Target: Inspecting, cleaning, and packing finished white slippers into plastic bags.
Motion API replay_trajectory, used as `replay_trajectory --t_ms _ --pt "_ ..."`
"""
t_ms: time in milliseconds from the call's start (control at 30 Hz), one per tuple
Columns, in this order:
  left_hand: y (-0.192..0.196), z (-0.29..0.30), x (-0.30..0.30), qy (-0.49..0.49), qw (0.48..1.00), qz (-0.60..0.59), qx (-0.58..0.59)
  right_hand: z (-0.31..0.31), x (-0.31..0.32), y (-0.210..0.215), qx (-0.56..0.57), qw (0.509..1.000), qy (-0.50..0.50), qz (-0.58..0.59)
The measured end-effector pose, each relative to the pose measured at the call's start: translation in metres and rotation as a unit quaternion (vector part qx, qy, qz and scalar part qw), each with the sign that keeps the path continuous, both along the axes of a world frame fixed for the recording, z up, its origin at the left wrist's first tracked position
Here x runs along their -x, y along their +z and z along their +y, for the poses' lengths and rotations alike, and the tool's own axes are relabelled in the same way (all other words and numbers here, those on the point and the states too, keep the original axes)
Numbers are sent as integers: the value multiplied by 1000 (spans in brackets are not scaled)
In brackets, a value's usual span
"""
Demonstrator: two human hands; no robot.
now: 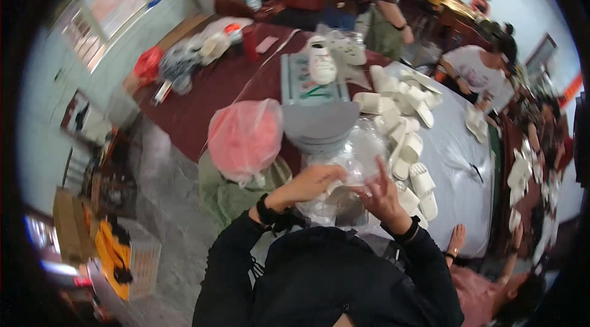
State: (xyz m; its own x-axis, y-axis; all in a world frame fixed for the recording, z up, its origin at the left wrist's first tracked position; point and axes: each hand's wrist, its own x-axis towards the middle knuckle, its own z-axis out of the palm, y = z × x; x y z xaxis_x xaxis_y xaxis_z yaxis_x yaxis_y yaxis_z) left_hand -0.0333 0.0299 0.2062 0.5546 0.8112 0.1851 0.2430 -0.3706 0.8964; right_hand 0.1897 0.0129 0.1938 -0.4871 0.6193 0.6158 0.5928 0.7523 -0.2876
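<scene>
My left hand point(312, 183) is closed, its fingers pressed together over the clear plastic bags point(362, 145) in front of me. What it pinches, if anything, is hidden. My right hand point(382, 196) is just right of it, slightly blurred, with the index finger raised and the fingers apart. A pale cream thing point(339, 190) shows between the hands, partly wrapped in clear plastic; its kind is unclear. Just beyond the bags is a stack of grey curved sheets point(321, 124). Many cream slippers point(410, 147) lie piled to the right of my right hand.
A pink bundle in a clear bag point(246, 139) sits left on the dark red tabletop point(184, 119). White shoes point(321, 61) stand on a grey box point(295, 78). One person in white point(476, 69) is across the table; another in pink point(476, 293) reaches in at right.
</scene>
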Motion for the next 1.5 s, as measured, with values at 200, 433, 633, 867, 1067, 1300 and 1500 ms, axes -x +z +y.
replay_trajectory --t_ms 200,433,633,867,1067,1300,1500 --pt "-7 -46 8 -28 996 81 1 14 22 12 194 952 146 -188" --pt "-76 -53 74 138 940 -145 278 39 42 25 117 976 108 -147" --pt "-199 -83 134 409 879 189 157 48 42 51 127 988 75 -41" --pt "-252 -85 130 347 821 452 22 41 48 50 132 986 10 101" --pt "-260 -95 121 262 814 517 -42 36 89 37 188 967 78 156" --pt "-235 -122 125 171 866 364 298 25 155 7 359 894 164 210" --pt "-193 -156 118 217 778 284 517 2 201 -22 297 899 273 174"
